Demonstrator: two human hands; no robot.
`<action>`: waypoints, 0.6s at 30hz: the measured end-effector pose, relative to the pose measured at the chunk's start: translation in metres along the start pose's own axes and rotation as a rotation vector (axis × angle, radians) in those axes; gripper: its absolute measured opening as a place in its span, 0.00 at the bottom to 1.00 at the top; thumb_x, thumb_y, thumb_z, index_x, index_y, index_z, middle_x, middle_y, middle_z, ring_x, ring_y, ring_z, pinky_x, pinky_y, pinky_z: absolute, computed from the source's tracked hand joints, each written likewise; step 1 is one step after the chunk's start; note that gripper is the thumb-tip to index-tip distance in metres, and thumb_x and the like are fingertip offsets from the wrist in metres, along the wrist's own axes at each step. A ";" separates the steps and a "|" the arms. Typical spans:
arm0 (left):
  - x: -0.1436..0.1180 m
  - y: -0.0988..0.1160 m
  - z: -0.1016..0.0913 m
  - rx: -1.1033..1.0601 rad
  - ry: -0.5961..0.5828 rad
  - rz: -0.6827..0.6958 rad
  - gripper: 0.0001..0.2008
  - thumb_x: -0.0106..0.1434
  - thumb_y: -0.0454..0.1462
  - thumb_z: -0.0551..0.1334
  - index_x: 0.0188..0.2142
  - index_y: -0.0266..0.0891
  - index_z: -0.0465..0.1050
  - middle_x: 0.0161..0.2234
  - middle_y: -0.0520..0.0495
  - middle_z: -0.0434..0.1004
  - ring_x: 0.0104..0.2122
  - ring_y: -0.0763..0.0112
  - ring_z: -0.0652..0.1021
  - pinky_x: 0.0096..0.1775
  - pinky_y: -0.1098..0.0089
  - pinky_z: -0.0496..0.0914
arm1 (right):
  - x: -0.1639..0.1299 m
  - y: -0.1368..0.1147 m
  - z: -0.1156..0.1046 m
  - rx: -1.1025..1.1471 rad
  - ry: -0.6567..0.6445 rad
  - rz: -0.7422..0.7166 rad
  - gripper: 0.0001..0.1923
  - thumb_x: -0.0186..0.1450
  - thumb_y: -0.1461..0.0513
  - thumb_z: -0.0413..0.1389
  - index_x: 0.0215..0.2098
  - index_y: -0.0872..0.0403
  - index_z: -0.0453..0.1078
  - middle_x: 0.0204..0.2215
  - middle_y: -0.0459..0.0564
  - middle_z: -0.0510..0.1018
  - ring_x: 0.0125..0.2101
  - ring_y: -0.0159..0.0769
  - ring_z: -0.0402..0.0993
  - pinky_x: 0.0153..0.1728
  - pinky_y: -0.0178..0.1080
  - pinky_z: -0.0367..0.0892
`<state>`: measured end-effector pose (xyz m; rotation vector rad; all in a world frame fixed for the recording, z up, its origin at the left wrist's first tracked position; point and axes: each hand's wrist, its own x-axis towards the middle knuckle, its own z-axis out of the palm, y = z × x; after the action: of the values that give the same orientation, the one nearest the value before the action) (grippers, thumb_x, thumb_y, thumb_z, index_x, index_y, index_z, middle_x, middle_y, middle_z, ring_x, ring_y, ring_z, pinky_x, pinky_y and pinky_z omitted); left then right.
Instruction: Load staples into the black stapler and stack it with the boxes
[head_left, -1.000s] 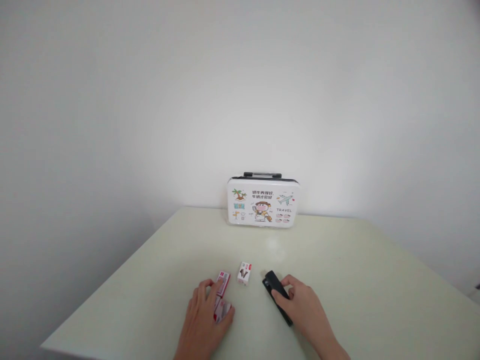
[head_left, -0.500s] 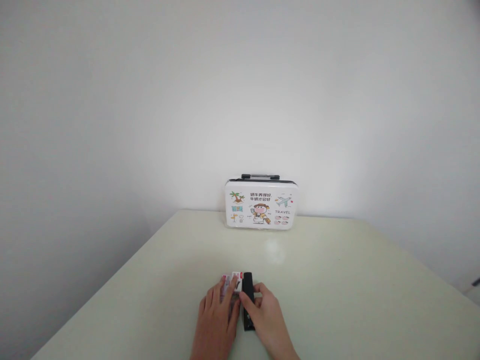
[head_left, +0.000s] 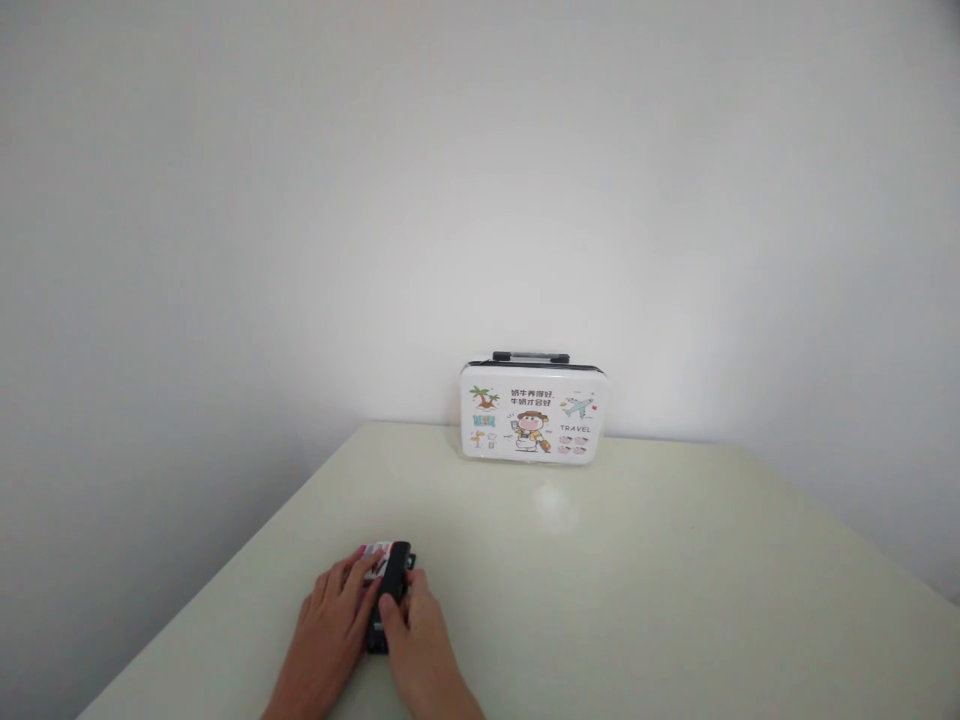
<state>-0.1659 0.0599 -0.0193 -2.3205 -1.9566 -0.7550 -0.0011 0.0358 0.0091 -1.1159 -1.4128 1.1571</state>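
Note:
Near the front of the table, left of the middle, my left hand [head_left: 334, 612] lies over a small white box [head_left: 378, 548] with pink and red print. Its fingers curl over the box and cover most of it. Right beside the box is a long black stapler [head_left: 398, 566], lying lengthwise away from me and slightly tilted to the right. My right hand [head_left: 420, 620] grips the stapler from its right side, thumb on top and fingers on the far side. The stapler and the box touch or nearly touch.
A white carry case [head_left: 534, 412] with cartoon travel prints and a black handle stands upright at the back of the pale green table [head_left: 637, 580]. Behind it is a plain white wall [head_left: 480, 200]. The table's left edge slants past my left arm.
Both hands have moved left together, carrying the box and the stapler along. The stapler now leans against the box side and tilts more. The view has shifted slightly.

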 end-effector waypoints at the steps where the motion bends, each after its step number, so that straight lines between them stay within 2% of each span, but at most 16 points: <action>1: 0.002 -0.004 -0.004 0.017 -0.001 -0.010 0.22 0.75 0.45 0.46 0.64 0.49 0.64 0.62 0.45 0.69 0.59 0.58 0.70 0.57 0.54 0.67 | 0.004 -0.002 0.004 -0.010 0.000 -0.001 0.25 0.69 0.46 0.52 0.57 0.51 0.68 0.42 0.52 0.81 0.44 0.47 0.77 0.47 0.47 0.71; 4: 0.004 -0.011 -0.018 0.038 0.033 -0.023 0.23 0.75 0.45 0.44 0.64 0.50 0.64 0.62 0.47 0.70 0.61 0.59 0.68 0.60 0.52 0.64 | 0.006 -0.004 0.005 -0.018 0.024 0.021 0.30 0.70 0.43 0.49 0.62 0.52 0.64 0.39 0.52 0.80 0.44 0.48 0.77 0.45 0.48 0.72; 6: 0.001 -0.005 -0.030 0.015 0.141 -0.049 0.23 0.75 0.45 0.43 0.64 0.49 0.64 0.61 0.47 0.71 0.61 0.59 0.68 0.62 0.51 0.61 | -0.002 0.000 -0.010 -0.048 0.077 0.065 0.34 0.72 0.42 0.45 0.67 0.53 0.58 0.36 0.51 0.80 0.41 0.48 0.78 0.44 0.48 0.72; 8: -0.004 0.014 -0.039 -0.052 0.292 -0.075 0.23 0.74 0.46 0.44 0.63 0.47 0.64 0.60 0.45 0.71 0.61 0.57 0.68 0.63 0.50 0.61 | -0.017 0.010 -0.040 -0.130 0.139 0.098 0.36 0.72 0.43 0.43 0.69 0.56 0.55 0.33 0.51 0.79 0.37 0.47 0.79 0.43 0.49 0.73; 10: -0.010 0.048 -0.038 -0.146 0.372 -0.048 0.22 0.74 0.46 0.47 0.62 0.46 0.65 0.61 0.44 0.71 0.60 0.56 0.70 0.62 0.49 0.63 | -0.037 0.025 -0.082 -0.241 0.177 0.073 0.36 0.73 0.44 0.42 0.70 0.57 0.55 0.39 0.55 0.81 0.39 0.47 0.80 0.45 0.48 0.74; 12: -0.016 0.088 -0.024 -0.212 0.246 0.088 0.20 0.73 0.44 0.50 0.60 0.47 0.68 0.60 0.44 0.72 0.60 0.57 0.71 0.61 0.52 0.65 | -0.057 0.042 -0.130 -0.382 0.242 0.007 0.34 0.73 0.46 0.42 0.69 0.56 0.59 0.53 0.61 0.78 0.52 0.48 0.76 0.56 0.48 0.69; 14: -0.021 0.126 0.003 -0.212 0.009 0.272 0.19 0.73 0.43 0.53 0.61 0.52 0.69 0.59 0.47 0.74 0.59 0.61 0.73 0.60 0.57 0.69 | -0.074 0.059 -0.171 -0.629 0.302 -0.037 0.33 0.70 0.47 0.45 0.67 0.53 0.63 0.64 0.59 0.69 0.64 0.52 0.66 0.63 0.53 0.62; 16: -0.026 0.152 0.036 -0.160 -0.143 0.421 0.25 0.70 0.41 0.57 0.65 0.56 0.64 0.63 0.50 0.71 0.61 0.60 0.73 0.59 0.58 0.71 | -0.086 0.071 -0.197 -0.872 0.282 0.004 0.32 0.68 0.46 0.49 0.66 0.48 0.66 0.67 0.54 0.64 0.66 0.57 0.60 0.64 0.60 0.59; 18: -0.031 0.166 0.067 -0.099 -0.176 0.442 0.29 0.68 0.43 0.60 0.68 0.55 0.61 0.66 0.48 0.66 0.62 0.55 0.72 0.59 0.54 0.72 | -0.092 0.076 -0.205 -1.037 0.273 0.043 0.30 0.67 0.47 0.51 0.66 0.42 0.65 0.68 0.48 0.62 0.67 0.59 0.59 0.64 0.65 0.58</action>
<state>0.0086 0.0157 -0.0415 -2.8159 -1.3907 -0.6374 0.2189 -0.0226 -0.0591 -1.9139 -1.7955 0.1959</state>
